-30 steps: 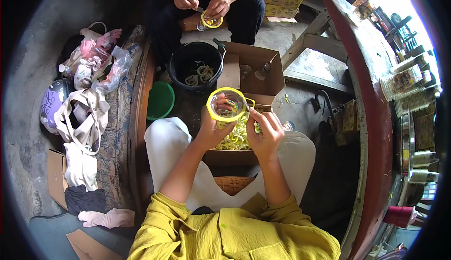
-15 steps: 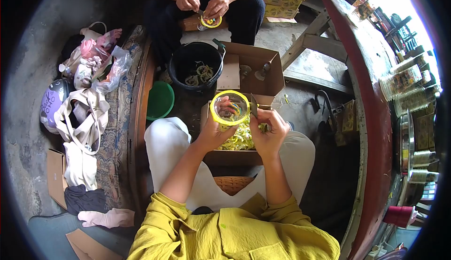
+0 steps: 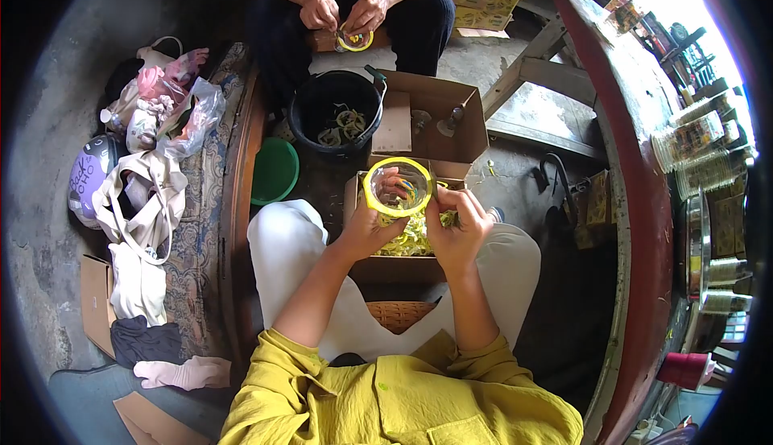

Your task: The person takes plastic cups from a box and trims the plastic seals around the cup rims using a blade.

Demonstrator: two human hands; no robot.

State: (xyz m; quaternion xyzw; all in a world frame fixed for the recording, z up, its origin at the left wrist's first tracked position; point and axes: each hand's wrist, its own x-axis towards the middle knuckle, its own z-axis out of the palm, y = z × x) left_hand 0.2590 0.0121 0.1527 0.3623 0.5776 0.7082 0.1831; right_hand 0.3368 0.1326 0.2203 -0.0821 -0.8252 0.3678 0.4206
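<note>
My left hand [image 3: 362, 232] is wrapped round a clear plastic cup [image 3: 396, 189] with a yellow rim, its open top facing me. Printed colours and my fingers show through the cup's wall. Pinched close beside the rim's right side, my right hand [image 3: 456, 224] holds a small knife; its blade is nearly hidden at this angle. Under both hands, a cardboard box [image 3: 394, 269] holds a heap of yellow-green plastic strips [image 3: 409, 244].
Opposite, a person's hands [image 3: 342, 14] work on another yellow-rimmed cup [image 3: 355, 40]. Between us stand a black bucket [image 3: 298, 127] with strips inside and an open carton [image 3: 475, 143]. A green lid [image 3: 275, 171] lies left; a red-edged table [image 3: 644, 284] with stacked cups runs along the right.
The cup has shifted slightly right and down. My right hand's knife has turned or dropped at the rim, so its dark blade shows far less. The other person's cup has tilted slightly.
</note>
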